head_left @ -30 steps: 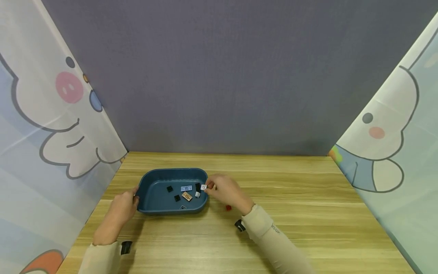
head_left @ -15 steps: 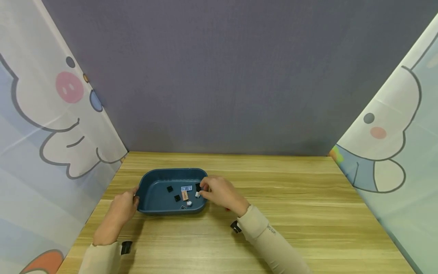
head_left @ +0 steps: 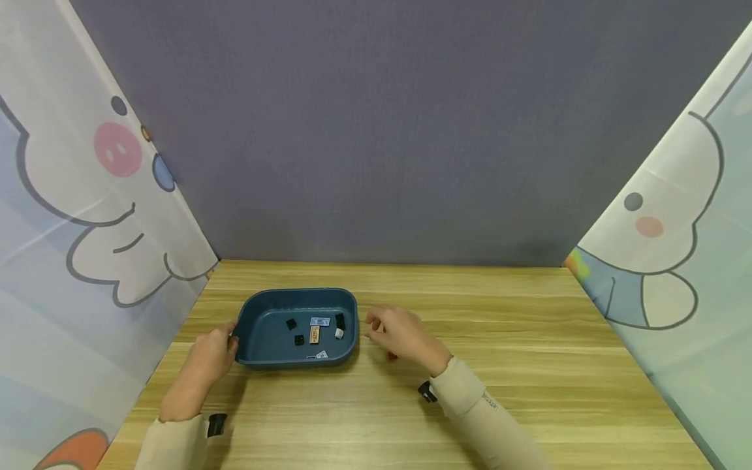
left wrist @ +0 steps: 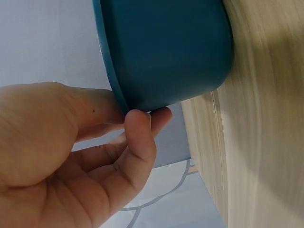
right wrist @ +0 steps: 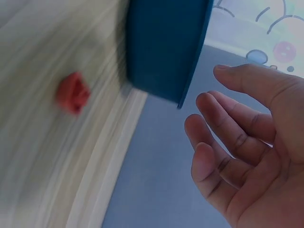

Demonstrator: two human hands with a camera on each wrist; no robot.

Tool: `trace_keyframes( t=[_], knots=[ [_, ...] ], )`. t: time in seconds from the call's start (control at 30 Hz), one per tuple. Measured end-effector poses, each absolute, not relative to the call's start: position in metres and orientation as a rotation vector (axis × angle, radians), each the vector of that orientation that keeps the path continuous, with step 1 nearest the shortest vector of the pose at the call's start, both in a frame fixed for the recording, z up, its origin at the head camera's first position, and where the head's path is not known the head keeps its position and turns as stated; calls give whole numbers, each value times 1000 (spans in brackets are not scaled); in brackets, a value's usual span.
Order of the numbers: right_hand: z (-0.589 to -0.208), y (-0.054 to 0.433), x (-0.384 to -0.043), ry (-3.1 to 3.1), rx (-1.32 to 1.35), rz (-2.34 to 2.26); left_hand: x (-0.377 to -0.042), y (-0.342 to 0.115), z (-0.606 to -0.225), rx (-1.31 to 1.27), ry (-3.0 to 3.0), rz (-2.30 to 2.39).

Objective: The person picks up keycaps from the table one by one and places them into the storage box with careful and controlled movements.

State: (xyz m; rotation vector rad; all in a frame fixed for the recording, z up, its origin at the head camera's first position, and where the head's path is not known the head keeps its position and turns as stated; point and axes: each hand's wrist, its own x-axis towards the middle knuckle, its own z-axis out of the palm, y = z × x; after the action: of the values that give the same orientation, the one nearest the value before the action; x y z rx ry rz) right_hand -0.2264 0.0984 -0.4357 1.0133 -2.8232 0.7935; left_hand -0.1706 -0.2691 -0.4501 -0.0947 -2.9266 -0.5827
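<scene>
A dark blue plastic basin [head_left: 276, 362] rests on the table in the head view. My left hand [head_left: 210, 356] pinches its left rim, thumb on one side and fingers on the other in the left wrist view. Inside lie several small pieces: black ones [head_left: 291, 324], a pale blue printed tile [head_left: 320, 321], a tan printed tile [head_left: 314, 335], a white block [head_left: 339, 333] and a white printed tile [head_left: 322, 354] by the front wall. Just right of the basin, my right hand [head_left: 402, 334] holds nothing, its fingers loosely bent. A small red piece [right wrist: 72, 93] lies on the table beneath it.
The wood-grain table [head_left: 499, 326] extends to the right of the basin. A grey panel [head_left: 376, 130] rises at its back edge, and cartoon-printed sheets [head_left: 664, 261] stand along both sides.
My right hand has let go of a white printed tile into the basin and moved right, out past the rim. The tan tile has turned. My left hand stays at the rim.
</scene>
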Motion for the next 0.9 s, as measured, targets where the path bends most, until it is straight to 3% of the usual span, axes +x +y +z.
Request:
trace_keyframes(
  t=[0.43,0.9],
  knots=[
    [-450,139,-223,-2892,995,752,-171,-269,-451,-96,-2923,-600],
    [-463,146,-219,-2962,1019,510,-170,-270,-451,-112,-2921,-590]
  ],
)
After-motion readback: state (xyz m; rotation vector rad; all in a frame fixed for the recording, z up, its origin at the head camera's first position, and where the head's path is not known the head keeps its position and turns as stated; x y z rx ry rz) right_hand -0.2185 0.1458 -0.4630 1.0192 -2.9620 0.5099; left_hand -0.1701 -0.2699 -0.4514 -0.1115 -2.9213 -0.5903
